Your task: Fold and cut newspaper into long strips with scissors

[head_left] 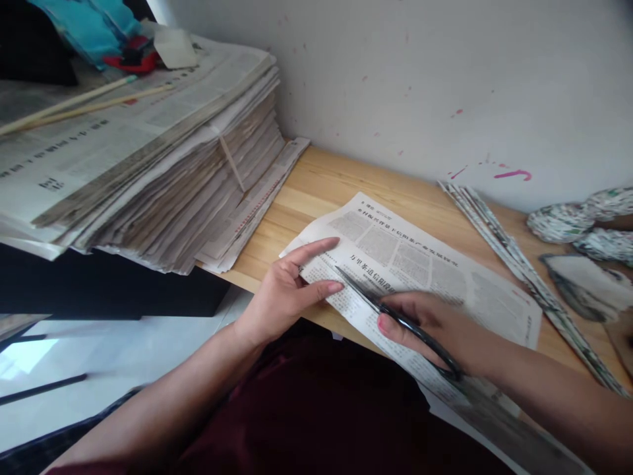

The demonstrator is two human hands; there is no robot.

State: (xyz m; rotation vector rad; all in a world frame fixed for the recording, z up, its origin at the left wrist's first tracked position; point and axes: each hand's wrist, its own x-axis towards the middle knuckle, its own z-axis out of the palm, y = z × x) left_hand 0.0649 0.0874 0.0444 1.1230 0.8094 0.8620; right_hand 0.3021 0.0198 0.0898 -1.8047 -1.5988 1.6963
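A printed newspaper sheet [430,264] lies on the wooden table, its near part hanging past the front edge. My left hand [281,290] is at the sheet's left end, with index finger and thumb on top of the paper and the other fingers hidden. It appears to hold the sheet there. My right hand [430,323] grips black-handled scissors [363,290] above the sheet. The scissors' tips point left toward my left thumb, and the blades look closed or nearly so. A narrow lower part of the paper runs down to the right under my right wrist.
A thick newspaper stack [198,178] stands at the left, with thin sticks [93,102] and a red object [133,56] on top. Rolled paper sticks [524,270] lie at the right, beside coiled paper strands [568,214] and a crumpled cloth-like piece [588,284]. A wall borders the table [336,178].
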